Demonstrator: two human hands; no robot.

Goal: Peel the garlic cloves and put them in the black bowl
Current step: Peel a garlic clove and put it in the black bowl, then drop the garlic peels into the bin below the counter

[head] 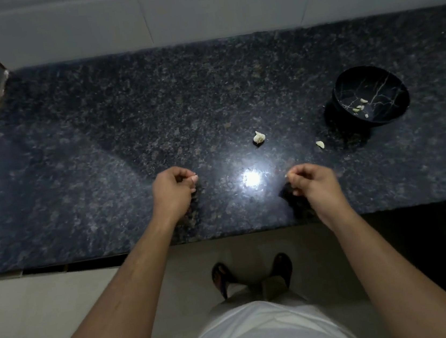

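My left hand hovers over the counter's front middle, fingers curled, pinching a small pale garlic clove at its fingertips. To the right, my right hand is also curled and pinches a tiny pale scrap of garlic skin. A partial garlic bulb lies on the counter beyond the hands. Further right, a single clove lies near the black bowl. The bowl stands at the right and holds several peeled cloves.
The dark speckled granite counter meets a white tiled wall at the back. A bright lamp glare sits between my hands. The counter's front edge runs just under my forearms, with my feet on the floor below.
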